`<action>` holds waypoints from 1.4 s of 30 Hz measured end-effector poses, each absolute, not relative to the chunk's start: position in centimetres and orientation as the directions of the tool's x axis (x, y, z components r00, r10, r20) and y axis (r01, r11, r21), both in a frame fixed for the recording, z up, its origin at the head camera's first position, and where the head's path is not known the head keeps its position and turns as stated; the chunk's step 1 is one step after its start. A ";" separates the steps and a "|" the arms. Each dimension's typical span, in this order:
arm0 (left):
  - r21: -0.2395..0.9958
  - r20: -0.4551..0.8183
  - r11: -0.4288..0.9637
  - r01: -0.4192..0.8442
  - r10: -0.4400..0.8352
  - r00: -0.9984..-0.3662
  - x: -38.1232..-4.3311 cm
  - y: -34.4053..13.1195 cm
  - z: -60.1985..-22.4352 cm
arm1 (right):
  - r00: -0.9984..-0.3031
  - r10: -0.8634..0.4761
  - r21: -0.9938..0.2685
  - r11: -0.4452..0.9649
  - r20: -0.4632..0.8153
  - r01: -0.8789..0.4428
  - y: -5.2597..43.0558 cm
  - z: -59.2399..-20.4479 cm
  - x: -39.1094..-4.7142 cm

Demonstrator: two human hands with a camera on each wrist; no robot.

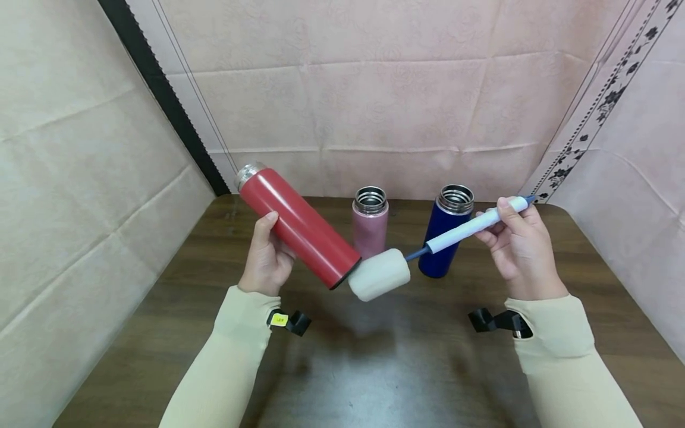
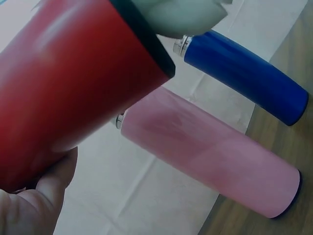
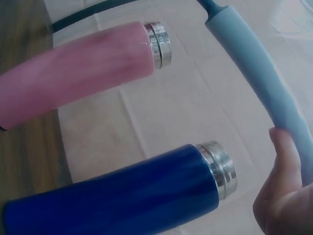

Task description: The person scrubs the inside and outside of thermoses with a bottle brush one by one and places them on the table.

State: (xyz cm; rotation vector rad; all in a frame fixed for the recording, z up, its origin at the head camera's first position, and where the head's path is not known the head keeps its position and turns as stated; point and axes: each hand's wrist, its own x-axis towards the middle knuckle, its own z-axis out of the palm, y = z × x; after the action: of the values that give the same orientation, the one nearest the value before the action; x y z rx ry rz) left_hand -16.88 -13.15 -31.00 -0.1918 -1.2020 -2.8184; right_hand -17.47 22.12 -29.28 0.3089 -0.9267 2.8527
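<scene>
pink flask (image 1: 370, 229), blue flask (image 1: 446, 238), wooden table (image 1: 374, 368)

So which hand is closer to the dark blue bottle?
Right. The right hand holds the brush handle just beside the blue bottle; the left hand grips the red bottle, farther off.

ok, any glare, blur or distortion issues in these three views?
Head view: sharp, even light, a soft glare patch on the table, wide-angle bending at the edges. Left wrist view: red flask very close and soft, bluish cast. Right wrist view: washed-out backdrop, blue flask and pink flask look curved by the lens.
</scene>
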 end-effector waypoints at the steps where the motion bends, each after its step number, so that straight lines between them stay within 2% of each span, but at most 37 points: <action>1: 0.715 0.141 -0.690 0.111 -0.014 -0.990 -16.9 -13.2 -31.1 | -0.970 0.065 -0.558 -0.808 0.235 -0.190 22.1 -29.3 -17.4; 7: 0.741 0.145 -0.661 0.119 -0.015 -0.989 -17.0 -13.4 -31.6 | -0.958 0.067 -0.499 -0.842 0.278 -0.204 21.9 -29.3 -17.2; 18: 0.769 0.146 -0.618 0.163 -0.077 -0.986 -17.3 -13.6 -32.1 | -0.968 0.039 -0.478 -0.864 0.249 -0.158 21.8 -29.4 -16.8; 26: 0.768 0.109 -0.624 0.147 -0.098 -0.989 -17.2 -13.7 -32.0 | -0.962 0.107 -0.436 -0.875 0.251 -0.211 21.8 -29.8 -16.3; 35: 0.781 0.112 -0.595 0.188 -0.162 -0.980 -17.6 -14.1 -32.4 | -0.964 0.087 -0.457 -0.867 0.252 -0.197 22.2 -30.0 -15.8; 42: 0.830 0.130 -0.513 0.220 -0.206 -0.970 -17.9 -14.4 -32.8 | -0.963 0.083 -0.446 -0.874 0.257 -0.194 22.8 -30.0 -15.4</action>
State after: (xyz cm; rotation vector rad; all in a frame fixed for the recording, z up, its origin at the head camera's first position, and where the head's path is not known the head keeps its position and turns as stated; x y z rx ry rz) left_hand -17.91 -14.44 -32.76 -0.0215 -1.3958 -2.5380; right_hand -15.38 22.76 -29.99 0.3469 -0.7226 2.8881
